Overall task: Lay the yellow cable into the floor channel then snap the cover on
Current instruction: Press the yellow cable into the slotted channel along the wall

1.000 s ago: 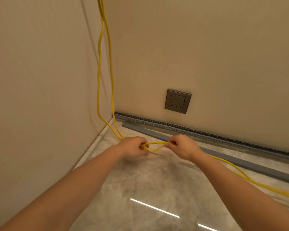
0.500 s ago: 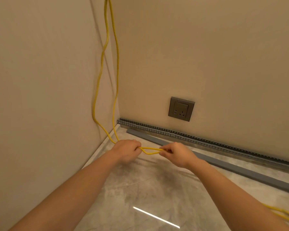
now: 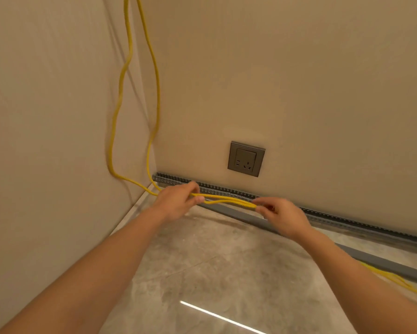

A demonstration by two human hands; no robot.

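Nearest, on the marble floor (image 3: 202,273), both forearms reach toward the wall's foot. The left hand (image 3: 176,203) and right hand (image 3: 282,215) each pinch the yellow cable (image 3: 224,198), fingers closed on a doubled stretch held taut between them, just above the grey cover (image 3: 236,214). Beyond lies the slotted floor channel (image 3: 226,189) against the wall, below the socket (image 3: 246,159). The two strands may cross or spring out of the channel, since slack hangs from the corner above. Cable ends are cut off top and right; whether the strands touch the channel is unclear.
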